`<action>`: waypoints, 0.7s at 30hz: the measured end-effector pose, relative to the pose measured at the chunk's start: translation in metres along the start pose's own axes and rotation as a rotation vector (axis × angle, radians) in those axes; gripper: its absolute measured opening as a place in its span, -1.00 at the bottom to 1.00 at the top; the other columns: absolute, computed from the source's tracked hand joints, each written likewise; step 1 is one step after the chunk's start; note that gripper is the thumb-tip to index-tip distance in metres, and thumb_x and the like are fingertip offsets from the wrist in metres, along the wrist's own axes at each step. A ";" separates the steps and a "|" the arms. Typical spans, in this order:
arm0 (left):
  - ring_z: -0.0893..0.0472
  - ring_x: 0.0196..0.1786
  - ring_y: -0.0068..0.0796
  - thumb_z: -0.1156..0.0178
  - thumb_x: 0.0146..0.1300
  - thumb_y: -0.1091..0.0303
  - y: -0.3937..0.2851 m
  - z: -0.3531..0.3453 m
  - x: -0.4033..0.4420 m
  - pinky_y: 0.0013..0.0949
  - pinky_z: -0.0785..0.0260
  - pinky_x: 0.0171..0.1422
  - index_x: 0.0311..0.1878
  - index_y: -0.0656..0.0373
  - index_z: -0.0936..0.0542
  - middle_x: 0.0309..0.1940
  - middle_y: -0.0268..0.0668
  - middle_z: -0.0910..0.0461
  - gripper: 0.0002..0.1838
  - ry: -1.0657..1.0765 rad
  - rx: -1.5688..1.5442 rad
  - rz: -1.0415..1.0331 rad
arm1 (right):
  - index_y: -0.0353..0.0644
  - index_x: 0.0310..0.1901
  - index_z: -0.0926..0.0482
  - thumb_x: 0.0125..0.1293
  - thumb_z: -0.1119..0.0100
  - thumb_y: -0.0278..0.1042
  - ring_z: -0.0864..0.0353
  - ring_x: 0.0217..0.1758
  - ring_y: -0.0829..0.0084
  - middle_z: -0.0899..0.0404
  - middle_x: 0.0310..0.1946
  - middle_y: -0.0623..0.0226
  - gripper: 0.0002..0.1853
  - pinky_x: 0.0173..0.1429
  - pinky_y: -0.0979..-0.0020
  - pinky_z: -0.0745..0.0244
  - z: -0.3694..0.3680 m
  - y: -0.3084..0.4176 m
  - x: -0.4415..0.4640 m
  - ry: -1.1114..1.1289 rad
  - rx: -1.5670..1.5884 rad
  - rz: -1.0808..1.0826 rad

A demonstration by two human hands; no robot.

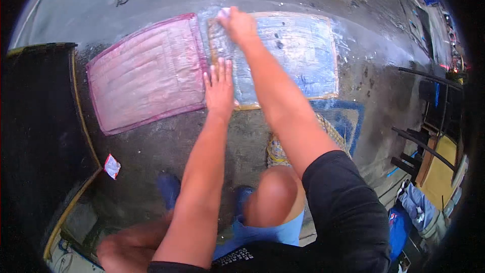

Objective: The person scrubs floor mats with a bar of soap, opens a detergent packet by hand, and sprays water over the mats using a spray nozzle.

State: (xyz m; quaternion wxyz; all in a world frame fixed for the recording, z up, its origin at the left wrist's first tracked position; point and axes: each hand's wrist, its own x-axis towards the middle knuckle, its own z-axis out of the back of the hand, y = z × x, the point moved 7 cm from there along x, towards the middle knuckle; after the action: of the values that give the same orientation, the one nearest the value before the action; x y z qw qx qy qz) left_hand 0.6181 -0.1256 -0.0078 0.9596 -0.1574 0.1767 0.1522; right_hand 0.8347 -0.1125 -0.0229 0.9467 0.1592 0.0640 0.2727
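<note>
A wet blue quilted mat (298, 45) with a brownish border lies flat on the floor. On its upper left corner, my right hand (240, 26) is closed round a small pale pinkish-white piece that looks like a bar of soap (223, 14), partly hidden by the fingers. My left hand (220, 88) lies flat with fingers stretched, pressing on the left edge of the blue mat. Close beside its fingertips is the right border of a wet pink quilted mat (146, 73).
Beneath the mats is wet dark concrete (151, 146). A woven mat (328, 131) and a blue-bordered mat (353, 121) lie near my right knee. A crumpled wrapper (112, 166) sits at left, by a black panel (40, 121). Chairs and bags (422, 207) stand at right.
</note>
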 end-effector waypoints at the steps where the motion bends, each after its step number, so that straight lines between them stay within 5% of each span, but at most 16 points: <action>1: -0.03 0.65 -0.05 -0.31 0.19 0.42 0.002 -0.003 0.000 0.13 0.14 0.68 0.64 0.09 0.04 0.66 -0.15 0.11 0.01 -0.063 0.071 -0.002 | -0.20 -0.09 -0.50 0.41 -0.13 0.18 -0.73 -0.23 -0.11 -0.71 -0.34 -0.06 -0.50 -0.12 -0.05 -0.61 0.003 0.004 -0.001 -0.005 0.025 0.001; 4: -0.06 0.64 -0.08 -0.34 0.19 0.37 0.008 -0.013 -0.003 0.13 0.09 0.66 0.63 0.13 0.04 0.67 -0.18 0.12 0.01 -0.112 0.062 -0.020 | -0.21 -0.13 -0.50 0.37 -0.18 0.19 -0.73 -0.23 -0.07 -0.70 -0.35 -0.09 -0.49 -0.17 -0.05 -0.59 0.005 0.019 -0.027 0.003 0.085 0.101; 7: -0.21 0.58 -0.12 -0.29 0.25 0.32 0.015 -0.029 -0.057 0.14 0.08 0.65 0.51 0.22 -0.24 0.57 -0.15 -0.17 -0.23 -0.179 -0.164 0.038 | -0.18 -0.19 -0.53 0.36 -0.20 0.14 -0.74 -0.27 -0.02 -0.70 -0.36 -0.05 -0.55 -0.21 0.00 -0.61 0.005 0.039 -0.114 0.230 0.081 0.257; 8: -0.27 0.55 -0.14 -0.28 0.27 0.30 0.017 -0.037 -0.070 0.15 0.07 0.64 0.47 0.25 -0.33 0.54 -0.14 -0.26 -0.29 -0.202 -0.237 0.049 | -0.15 -0.22 -0.55 0.34 -0.21 0.13 -0.74 -0.26 -0.02 -0.70 -0.36 -0.01 -0.57 -0.19 0.02 -0.63 0.004 0.037 -0.148 0.136 0.231 0.343; 9: -0.29 0.54 -0.16 -0.27 0.28 0.29 0.014 -0.048 -0.079 0.15 0.07 0.64 0.44 0.25 -0.37 0.51 -0.13 -0.30 -0.34 -0.228 -0.210 0.016 | -0.15 -0.23 -0.56 0.33 -0.21 0.15 -0.75 -0.23 -0.01 -0.71 -0.32 0.01 -0.56 -0.16 0.03 -0.64 -0.008 0.030 -0.174 0.422 0.003 0.268; 12: -0.32 0.53 -0.22 -0.21 0.33 0.27 0.020 -0.065 -0.083 0.17 0.09 0.64 0.38 0.25 -0.46 0.47 -0.11 -0.37 -0.43 -0.257 -0.088 -0.008 | -0.15 -0.20 -0.55 0.32 -0.21 0.19 -0.75 -0.24 -0.04 -0.70 -0.33 -0.04 -0.53 -0.15 -0.01 -0.63 0.000 0.038 -0.149 0.233 0.089 0.417; 13: -0.31 0.53 -0.23 -0.17 0.36 0.27 0.016 -0.061 -0.081 0.18 0.09 0.64 0.38 0.24 -0.46 0.47 -0.11 -0.36 -0.45 -0.210 -0.046 0.003 | -0.16 -0.18 -0.55 0.32 -0.21 0.21 -0.73 -0.25 -0.08 -0.70 -0.35 -0.06 -0.50 -0.15 -0.05 -0.61 -0.005 0.039 -0.104 0.287 -0.003 0.328; 15: -0.29 0.55 -0.24 -0.07 0.44 0.22 0.012 -0.052 -0.084 0.24 0.16 0.64 0.39 0.23 -0.46 0.50 -0.11 -0.32 -0.48 -0.164 -0.025 0.001 | -0.19 -0.19 -0.55 0.33 -0.20 0.22 -0.72 -0.23 -0.11 -0.70 -0.35 -0.08 -0.49 -0.16 -0.06 -0.59 -0.003 0.029 0.000 -0.038 0.002 0.189; 17: -0.27 0.56 -0.24 -0.03 0.46 0.20 0.017 -0.048 -0.076 0.27 0.20 0.65 0.41 0.22 -0.44 0.50 -0.12 -0.31 -0.48 -0.099 0.006 0.001 | -0.24 -0.13 -0.55 0.34 -0.15 0.29 -0.70 -0.21 -0.17 -0.69 -0.34 -0.10 -0.40 -0.13 -0.08 -0.57 -0.017 0.041 0.043 -0.105 -0.048 0.156; 21: -0.24 0.58 -0.24 0.02 0.49 0.16 0.014 -0.052 -0.077 0.34 0.28 0.64 0.45 0.19 -0.39 0.53 -0.16 -0.28 -0.46 -0.002 0.103 -0.011 | -0.19 -0.16 -0.57 0.33 -0.18 0.27 -0.73 -0.27 -0.10 -0.70 -0.38 -0.08 -0.44 -0.18 -0.05 -0.60 -0.013 0.055 -0.086 0.087 0.015 0.206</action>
State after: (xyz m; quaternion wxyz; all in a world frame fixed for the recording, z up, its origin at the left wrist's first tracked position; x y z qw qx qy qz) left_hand 0.5294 -0.1500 -0.0279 0.9674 -0.1087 0.1825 0.1377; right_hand 0.7327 -0.1115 -0.0135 0.9087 0.1599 0.0901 0.3748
